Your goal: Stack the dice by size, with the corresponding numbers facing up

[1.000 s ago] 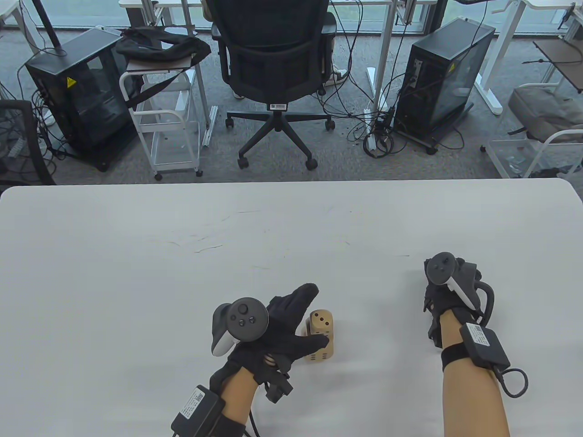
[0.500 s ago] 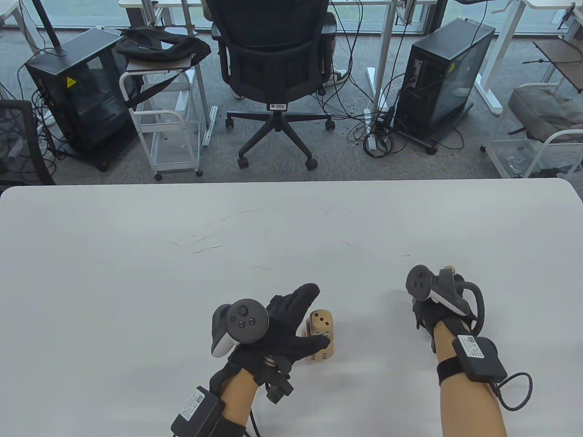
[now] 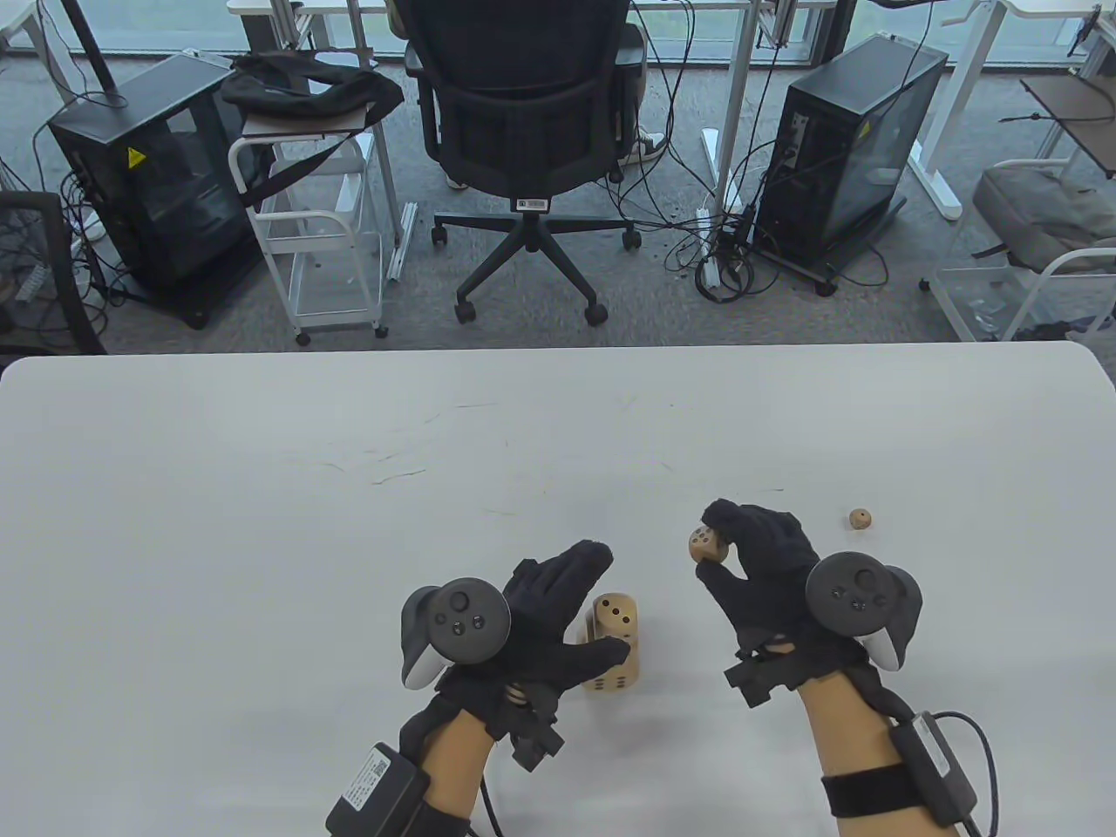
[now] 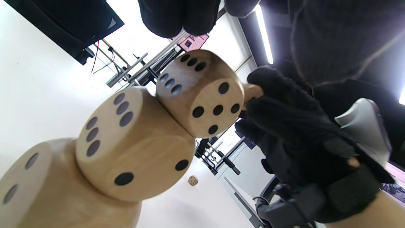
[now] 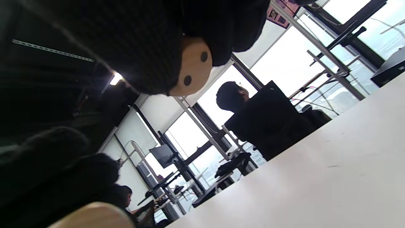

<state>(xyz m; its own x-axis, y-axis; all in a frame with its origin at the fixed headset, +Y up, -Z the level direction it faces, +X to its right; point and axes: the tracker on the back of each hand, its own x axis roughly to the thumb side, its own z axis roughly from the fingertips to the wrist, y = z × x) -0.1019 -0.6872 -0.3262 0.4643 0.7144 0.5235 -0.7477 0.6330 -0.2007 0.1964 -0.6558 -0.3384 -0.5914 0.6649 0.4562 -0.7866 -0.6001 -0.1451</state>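
Observation:
A stack of three wooden dice point(image 3: 615, 647), largest at the bottom, stands near the table's front; its top face shows three pips. In the left wrist view the stack point(image 4: 133, 145) fills the lower left. My left hand point(image 3: 558, 623) is cupped around the stack, with the fingers stretched along its left and the thumb across its front. Whether it presses the stack I cannot tell. My right hand point(image 3: 711, 558) pinches a smaller die point(image 3: 706, 545) in its fingertips, raised to the right of the stack. That die also shows in the right wrist view point(image 5: 193, 68). The tiniest die point(image 3: 860, 520) lies alone on the table.
The white table point(image 3: 261, 523) carries faint scratches. An office chair point(image 3: 523, 131), computer towers and cables stand on the floor beyond its far edge.
My right hand has turned over and moved left towards the stack with a small die pinched in its fingertips. The tiniest die is now uncovered on the table. My left hand has not moved.

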